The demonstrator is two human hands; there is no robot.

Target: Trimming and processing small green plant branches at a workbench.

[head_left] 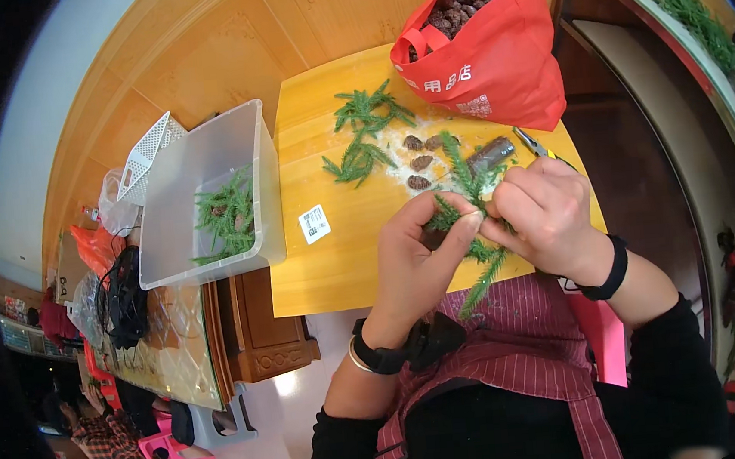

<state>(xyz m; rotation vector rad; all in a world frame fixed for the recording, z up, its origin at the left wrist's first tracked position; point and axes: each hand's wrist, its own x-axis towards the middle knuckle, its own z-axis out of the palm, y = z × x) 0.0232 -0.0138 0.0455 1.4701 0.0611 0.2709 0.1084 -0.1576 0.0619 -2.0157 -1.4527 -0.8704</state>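
Observation:
Both my hands meet over the near edge of the yellow table [328, 271], around a green needled sprig [486, 282]. Its branches spread out above and below my fingers. My left hand [426, 255] pinches it between thumb and fingers. Curled tightly at the sprig's middle is my right hand [546, 215]; whatever small part sits inside its fingers is hidden. Just beyond the sprig lie several brown pine cones [420, 163] on white powdery bits. A dark cylinder [491, 155] and a pair of pliers [531, 141] are beside my right hand.
A red bag [519, 71] full of pine cones [458, 11] stands at the back right. More green sprigs [360, 154] and a white label card [314, 223] lie on the table. At left, a clear plastic bin [273, 211] holds green sprigs [227, 216]. Another person [107, 435] sits far left.

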